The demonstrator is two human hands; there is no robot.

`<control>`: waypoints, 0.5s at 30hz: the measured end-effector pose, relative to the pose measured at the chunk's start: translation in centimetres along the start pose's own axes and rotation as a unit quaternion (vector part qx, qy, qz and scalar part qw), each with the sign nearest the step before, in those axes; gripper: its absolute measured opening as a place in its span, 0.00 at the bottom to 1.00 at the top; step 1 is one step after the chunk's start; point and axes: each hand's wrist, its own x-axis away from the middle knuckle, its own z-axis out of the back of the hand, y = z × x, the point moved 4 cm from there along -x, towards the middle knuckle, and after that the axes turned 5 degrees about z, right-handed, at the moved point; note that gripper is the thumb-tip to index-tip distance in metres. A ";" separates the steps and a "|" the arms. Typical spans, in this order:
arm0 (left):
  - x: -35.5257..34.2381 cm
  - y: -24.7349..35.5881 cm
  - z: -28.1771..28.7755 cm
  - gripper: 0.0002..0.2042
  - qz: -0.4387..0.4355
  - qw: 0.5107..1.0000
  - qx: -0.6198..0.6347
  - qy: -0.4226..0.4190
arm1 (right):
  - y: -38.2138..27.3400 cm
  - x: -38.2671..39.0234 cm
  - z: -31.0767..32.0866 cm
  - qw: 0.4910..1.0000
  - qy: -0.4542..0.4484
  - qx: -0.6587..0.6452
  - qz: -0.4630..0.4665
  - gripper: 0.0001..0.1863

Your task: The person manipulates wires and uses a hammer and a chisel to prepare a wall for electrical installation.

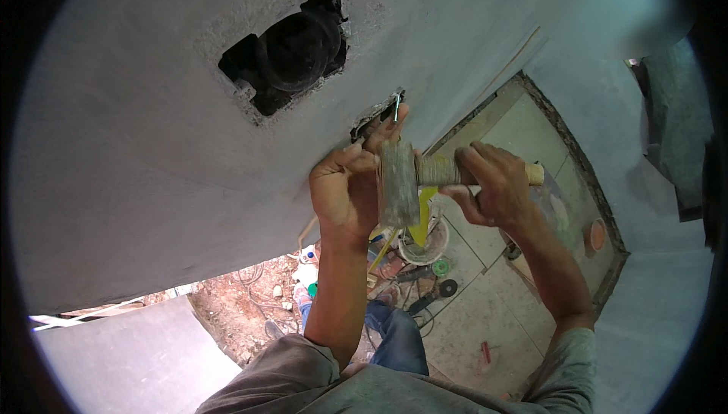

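My right hand (493,186) is wrapped around the handle of a mallet (397,186). The mallet has a worn grey block for a head, cord-like wrapping along the handle and a pale end. Its head is in front of part of my left hand (343,190), which is raised against the grey wall. My left fingers are curled at the lower edge of a small rough-edged wall opening (371,120); what they hold, if anything, is hidden. A thin shiny metal strip (396,107) stands at that opening, beside my fingertips.
A larger dark cutout (296,46) is in the wall at upper left. Below are a whitish bucket (434,247), a green roll (440,268), a dark power tool (422,304) and a red object (485,352) on the tiles. An orange-brown bowl (597,236) sits at right.
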 end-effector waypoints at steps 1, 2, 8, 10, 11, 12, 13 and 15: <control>-0.2 0.0 0.3 0.26 0.001 1.000 0.017 0.003 | 0.2 -0.1 0.1 1.000 -0.011 0.011 -0.024 0.26; -0.2 -0.2 0.4 0.26 0.010 1.000 0.013 -0.003 | 0.1 -0.2 0.3 0.999 -0.006 0.024 -0.030 0.26; 0.2 -0.5 -1.3 0.30 -0.019 0.998 -0.056 -0.032 | -1.7 0.0 2.2 0.999 0.010 -0.013 0.038 0.25; -0.1 -0.3 -0.8 0.31 0.002 0.999 -0.013 -0.053 | -1.7 0.1 2.0 0.997 0.027 0.011 0.070 0.25; -0.3 0.0 -0.6 0.31 -0.002 0.999 -0.014 -0.044 | -0.8 -0.4 1.5 0.999 0.021 0.029 0.042 0.26; -0.6 0.1 -0.3 0.30 -0.002 0.999 -0.013 -0.032 | 0.4 -0.8 0.7 0.999 0.013 0.046 0.009 0.26; -0.6 0.0 0.0 0.30 -0.003 1.000 -0.012 -0.021 | 1.1 -0.9 0.4 0.998 0.004 0.063 -0.024 0.26; -0.3 -0.2 -0.2 0.31 -0.022 0.998 -0.038 -0.038 | 0.3 -0.2 0.7 0.999 -0.014 0.037 0.004 0.26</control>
